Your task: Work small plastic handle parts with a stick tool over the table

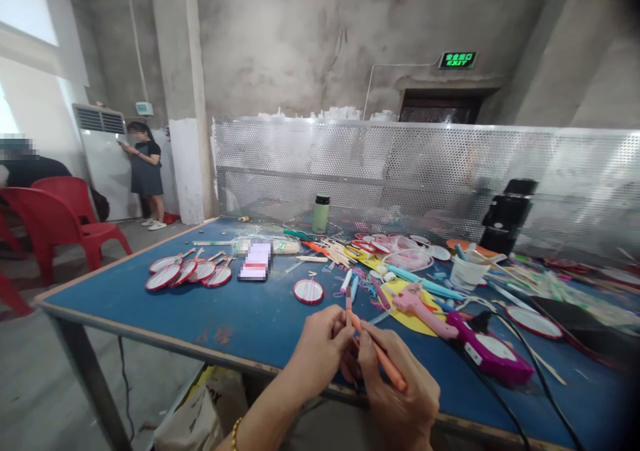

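Just past the table's front edge, my right hand (pixel 400 384) is closed around an orange pen-shaped tool (pixel 391 364), its thick end pointing down and right. My left hand (pixel 325 344) meets it at the tool's far end, with thumb and fingers pinched on a thin brownish stick (pixel 349 297) that points upward. Whether the stick and the tool touch is hidden by my fingers. Beyond my hands lies a small round white disc with a red rim (pixel 309 291). Several similar red-rimmed paddles (pixel 193 272) with short sticks overlap at the left.
A phone (pixel 255 261) lies on the blue table (pixel 165 317); a green bottle (pixel 321 213) stands behind. Rightward are loose sticks, a pink and purple glue gun (pixel 493 354), its cable and a white cup (pixel 468 271). A person (pixel 145 164) stands near red chairs (pixel 75 217).
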The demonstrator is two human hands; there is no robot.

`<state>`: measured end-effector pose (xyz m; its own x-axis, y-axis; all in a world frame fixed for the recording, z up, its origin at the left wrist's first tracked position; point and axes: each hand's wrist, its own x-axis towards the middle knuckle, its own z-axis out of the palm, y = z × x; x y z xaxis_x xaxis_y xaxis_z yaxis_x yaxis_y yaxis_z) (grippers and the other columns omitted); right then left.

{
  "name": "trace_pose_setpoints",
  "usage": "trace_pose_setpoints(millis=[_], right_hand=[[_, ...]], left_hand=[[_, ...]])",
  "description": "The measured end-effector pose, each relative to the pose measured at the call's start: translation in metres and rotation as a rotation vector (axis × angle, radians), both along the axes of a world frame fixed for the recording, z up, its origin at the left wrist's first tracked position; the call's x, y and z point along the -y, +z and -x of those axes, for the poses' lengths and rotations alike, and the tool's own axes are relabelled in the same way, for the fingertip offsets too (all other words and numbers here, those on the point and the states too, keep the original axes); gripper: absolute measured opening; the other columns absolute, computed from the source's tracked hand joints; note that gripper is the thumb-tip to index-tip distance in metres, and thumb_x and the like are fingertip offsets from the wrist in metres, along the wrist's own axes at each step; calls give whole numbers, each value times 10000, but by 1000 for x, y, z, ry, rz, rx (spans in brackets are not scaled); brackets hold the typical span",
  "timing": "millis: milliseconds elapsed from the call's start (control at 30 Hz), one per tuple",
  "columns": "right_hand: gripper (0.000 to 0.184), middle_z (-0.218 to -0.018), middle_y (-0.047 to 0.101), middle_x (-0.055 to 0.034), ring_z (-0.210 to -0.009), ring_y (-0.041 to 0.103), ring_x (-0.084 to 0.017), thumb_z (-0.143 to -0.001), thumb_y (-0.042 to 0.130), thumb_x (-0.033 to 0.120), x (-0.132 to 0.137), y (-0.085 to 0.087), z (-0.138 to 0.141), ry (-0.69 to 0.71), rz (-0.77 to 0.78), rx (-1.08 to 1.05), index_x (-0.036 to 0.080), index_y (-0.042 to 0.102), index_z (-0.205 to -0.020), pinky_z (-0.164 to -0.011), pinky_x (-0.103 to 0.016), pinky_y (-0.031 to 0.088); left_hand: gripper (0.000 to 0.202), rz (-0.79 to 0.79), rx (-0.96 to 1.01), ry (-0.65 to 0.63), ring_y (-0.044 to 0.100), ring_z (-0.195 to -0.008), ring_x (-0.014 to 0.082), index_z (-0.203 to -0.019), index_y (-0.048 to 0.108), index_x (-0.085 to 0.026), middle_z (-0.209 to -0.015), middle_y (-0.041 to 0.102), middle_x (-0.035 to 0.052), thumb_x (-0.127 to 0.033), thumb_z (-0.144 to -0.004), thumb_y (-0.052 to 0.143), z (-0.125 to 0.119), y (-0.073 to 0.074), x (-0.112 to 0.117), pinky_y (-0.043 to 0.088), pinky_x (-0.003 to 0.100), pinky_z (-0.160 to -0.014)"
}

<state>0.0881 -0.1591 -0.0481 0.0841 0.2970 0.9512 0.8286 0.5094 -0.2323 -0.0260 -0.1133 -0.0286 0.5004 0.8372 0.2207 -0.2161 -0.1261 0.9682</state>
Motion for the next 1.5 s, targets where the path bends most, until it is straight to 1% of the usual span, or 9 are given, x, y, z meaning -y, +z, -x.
trace_pose_setpoints(millis=[167,300,433,567,700,1000,1133,1300,1500], right_hand=[[103,-742,707,-9,-616,657,-109,-877,597,172,2,1,1,-48,-30,-59,191,696,-898,-626,-196,503],[101,-738,704,-8,-611,653,-107,-872,599,152,3,1,1,-17,-37,-43,191,689,-900,-631,-193,509],[109,-736,701,-6,-612,655,-107,-876,592,143,3,3,1,18,-28,-11,192,682,-913,-629,-194,516],[102,-724,698,-5,-595,649,-102,-882,586,152,2,4,2,16,-21,5,189,679,-901,-608,-191,512],[107,-749,709,-21,-610,652,-109,-890,578,165,1,3,1,7,-11,10,191,678,-919,-615,-199,517],[115,-768,712,-18,-624,659,-110,-878,591,152,1,0,0,25,-5,-5,194,683,-934,-626,-198,519],[113,-769,718,-22,-633,664,-112,-878,590,154,1,2,1,-4,-26,-5,191,683,-931,-645,-200,527],[118,-715,705,-15,-590,649,-106,-894,572,188,3,4,1,-80,-13,-36,190,690,-882,-605,-192,513],[106,-710,696,-9,-588,645,-114,-879,588,168,3,2,1,-52,-33,-54,194,689,-897,-605,-201,511]], left_hand=[[197,17,-4,-18,535,-389,121,-800,472,-185,-548,568,-31,-370,-825,535,-1,-4,-1,422,220,-383],[175,15,-7,-12,529,-384,119,-788,466,-187,-548,565,-33,-346,-822,530,-1,-4,0,412,219,-382],[222,-3,-8,0,516,-382,110,-766,469,-184,-537,553,-38,-379,-817,562,0,-2,0,403,217,-397],[256,-15,-5,-8,514,-382,105,-768,473,-183,-538,554,-39,-414,-824,570,0,-2,0,385,209,-397],[256,-23,-7,2,520,-388,102,-774,484,-182,-548,554,-40,-418,-828,569,1,-2,0,386,206,-400],[252,-28,-11,6,518,-383,104,-774,487,-180,-561,564,-31,-412,-824,573,1,-3,0,402,208,-386],[223,-3,-7,1,523,-385,109,-813,507,-180,-576,567,-32,-398,-830,554,0,-5,0,428,220,-381],[225,28,-8,-20,550,-401,124,-822,489,-189,-571,568,-31,-404,-819,553,-1,-5,-1,436,223,-384],[223,35,6,-33,539,-386,118,-809,474,-185,-558,571,-29,-398,-826,538,-2,-4,-2,420,214,-376]])
